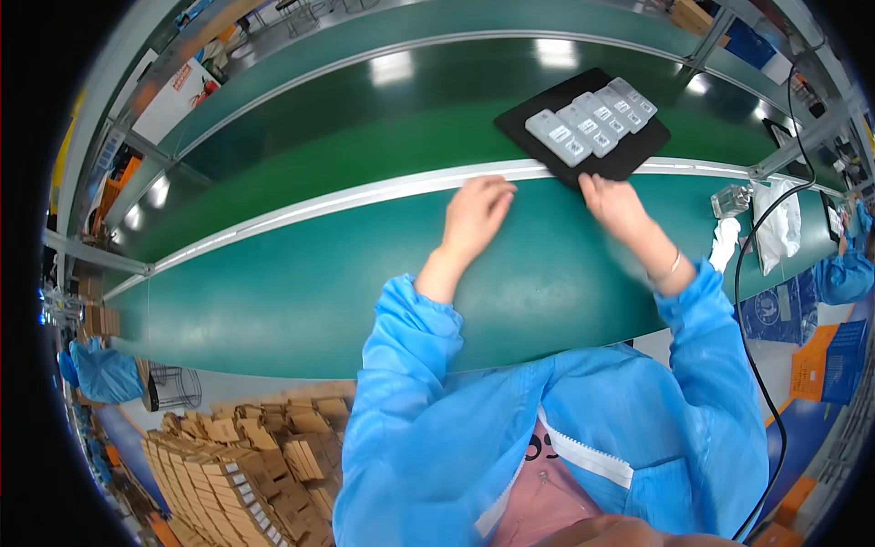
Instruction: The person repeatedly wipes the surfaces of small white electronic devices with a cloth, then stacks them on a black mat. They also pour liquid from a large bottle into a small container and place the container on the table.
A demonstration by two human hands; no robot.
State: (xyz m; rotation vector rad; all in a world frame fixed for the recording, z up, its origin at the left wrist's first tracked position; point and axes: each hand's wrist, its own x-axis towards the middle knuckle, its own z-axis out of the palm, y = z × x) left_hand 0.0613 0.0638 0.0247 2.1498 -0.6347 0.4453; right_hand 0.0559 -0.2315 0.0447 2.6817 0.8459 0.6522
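A flat black mat (pixel 519 121) lies on the green belt beyond the white rail, its near corner reaching over that rail. Several translucent plastic cases (pixel 558 137) with white labels rest on it in a slanting row. My right hand (pixel 616 205) is closed at the mat's near corner, thumb and fingers pinched on its edge. To the left, my left hand (pixel 476 217) hovers by the rail above the green worktop. Its fingers are loosely curled, the thumb stands apart from them, and nothing shows between.
On the right of the worktop (pixel 301 283) are a clear glass-like bottle (pixel 730 201), a white cloth (pixel 725 242) and a white plastic bag (pixel 779 223). A black cable (pixel 749 342) hangs down there. Stacked cardboard (pixel 237 465) stands at the lower left. Another person's blue sleeve (pixel 843 273) shows at far right.
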